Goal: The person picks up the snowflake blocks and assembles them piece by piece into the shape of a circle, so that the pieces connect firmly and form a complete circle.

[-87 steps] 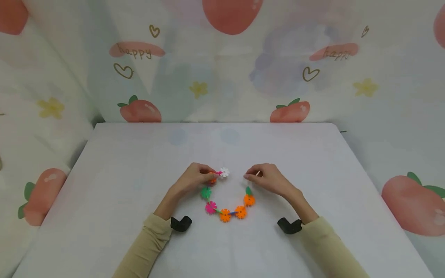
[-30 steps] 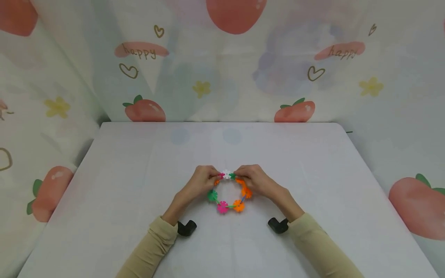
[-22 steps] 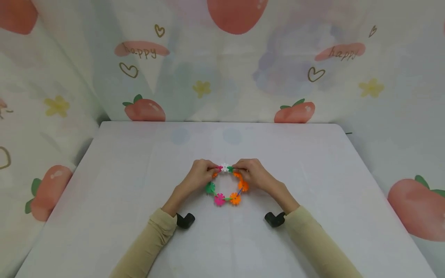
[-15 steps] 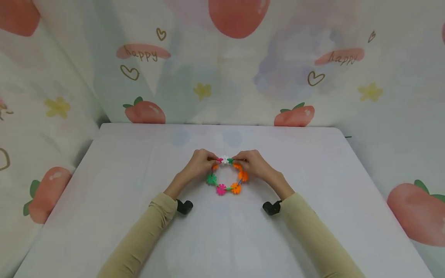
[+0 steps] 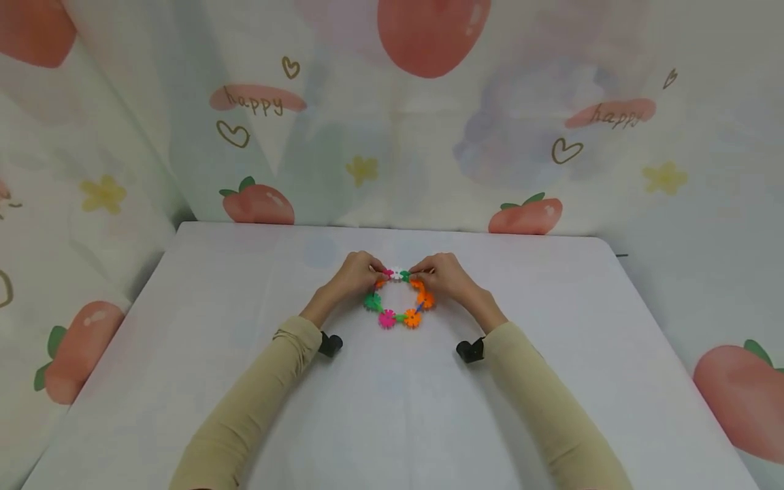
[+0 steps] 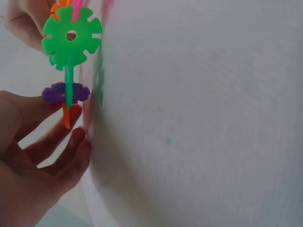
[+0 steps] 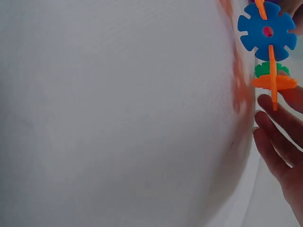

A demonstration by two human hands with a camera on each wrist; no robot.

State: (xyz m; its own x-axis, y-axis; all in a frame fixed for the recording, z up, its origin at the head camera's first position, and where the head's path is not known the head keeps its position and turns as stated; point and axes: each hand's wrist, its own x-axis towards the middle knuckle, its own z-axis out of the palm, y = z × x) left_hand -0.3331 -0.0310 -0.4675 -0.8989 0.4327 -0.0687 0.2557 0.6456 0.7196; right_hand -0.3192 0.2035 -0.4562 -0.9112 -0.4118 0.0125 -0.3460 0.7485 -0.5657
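A ring of notched plastic interlocking discs (image 5: 387, 318), in pink, orange, green, blue, purple and white, sits between both hands. At its far side a white disc (image 5: 396, 273) links a pink one on the left to a green one on the right. My left hand (image 5: 361, 273) pinches the ring just left of the white disc; my right hand (image 5: 444, 273) pinches it just right. A green disc (image 6: 53, 40) and a purple disc (image 6: 53, 94) show near the left fingers. By the right fingers are a blue disc (image 7: 251, 33) and an orange disc (image 7: 286, 82). Fingertips partly hide the pinched discs.
A white-covered table (image 5: 392, 408) lies under the arms. Behind it hangs a cloth (image 5: 422, 156) printed with fruit, hearts and flowers. Black wrist devices, left (image 5: 331, 345) and right (image 5: 470, 351), sit at the beige cuffs.
The chain's right end, apart from the white disc at first, now joins it in a closed ring. Afterwards both hands moved together with the ring toward the table's far edge.
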